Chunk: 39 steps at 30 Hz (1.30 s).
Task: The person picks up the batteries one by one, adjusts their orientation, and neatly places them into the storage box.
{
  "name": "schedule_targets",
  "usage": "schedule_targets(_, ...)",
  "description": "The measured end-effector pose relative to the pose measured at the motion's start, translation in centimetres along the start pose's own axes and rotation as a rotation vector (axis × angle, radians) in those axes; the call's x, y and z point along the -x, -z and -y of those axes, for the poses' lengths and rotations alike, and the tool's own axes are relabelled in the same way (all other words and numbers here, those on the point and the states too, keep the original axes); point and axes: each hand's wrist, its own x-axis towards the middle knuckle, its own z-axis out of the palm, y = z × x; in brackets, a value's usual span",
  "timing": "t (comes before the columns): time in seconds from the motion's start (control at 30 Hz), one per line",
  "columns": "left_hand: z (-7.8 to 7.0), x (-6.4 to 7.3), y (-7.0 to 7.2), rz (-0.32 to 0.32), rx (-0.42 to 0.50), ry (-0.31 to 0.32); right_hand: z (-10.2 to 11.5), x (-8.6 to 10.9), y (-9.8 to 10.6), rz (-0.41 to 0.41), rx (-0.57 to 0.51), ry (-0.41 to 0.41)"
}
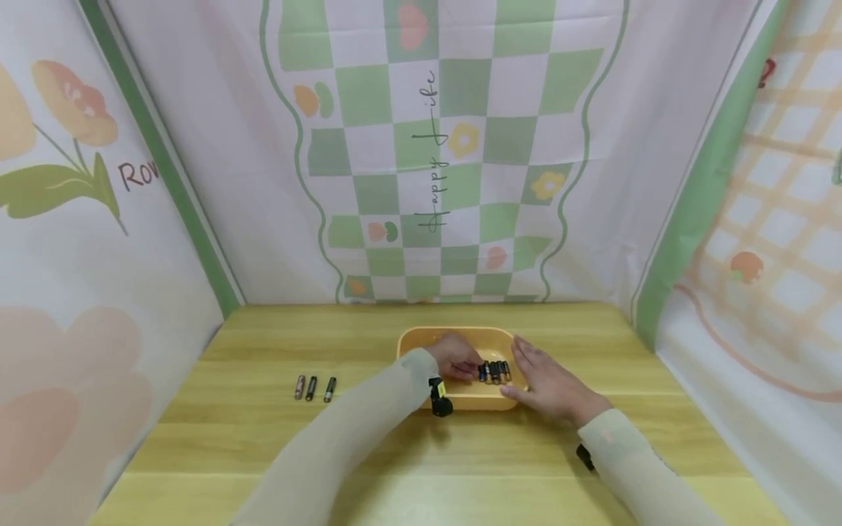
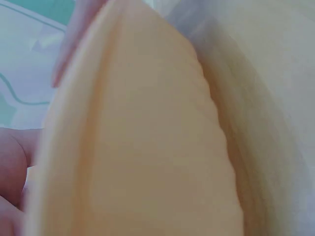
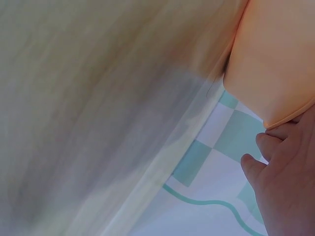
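A shallow orange plastic tray stands on the wooden table. Inside it, several small cylindrical batteries lie side by side toward the right. My left hand reaches into the tray with bent fingers, pinching the leftmost dark battery of that row at the fingertips. The tray's wall fills much of the left wrist view and hides most of that hand. At the tray's right end, my right hand holds the rim, thumb over the front right corner and fingers along the side. Part of this right hand shows beside the wall in the right wrist view.
Left of the tray, three batteries lie apart on the table, one pinkish and two dark. Patterned cloth hangs behind the table and on both sides. Each wrist wears a small black camera.
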Motion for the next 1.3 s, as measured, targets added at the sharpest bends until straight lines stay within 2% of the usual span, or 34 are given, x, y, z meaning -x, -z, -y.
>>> schedule_targets(0.2,-0.3,1.9,1.1,0.067,0.033,-0.054,0.1,0.0,-0.1,-0.001,-0.003,-0.002)
schedule_targets(0.4,-0.4,3.0,2.8,0.147,0.050,-0.092,0.2,0.1,-0.2,-0.007,-0.015,-0.003)
schedule_targets(0.6,-0.1,4.0,4.3,0.138,0.050,-0.069,0.2,0.2,-0.6,0.001,-0.011,-0.008)
schedule_targets(0.83,-0.4,5.5,6.0,0.100,0.097,-0.085,0.0,0.0,-0.3,-0.006,0.011,-0.002)
schedule_targets(1.3,-0.4,7.4,9.6,0.121,0.122,-0.096,0.0,0.0,-0.2,0.001,-0.007,-0.002)
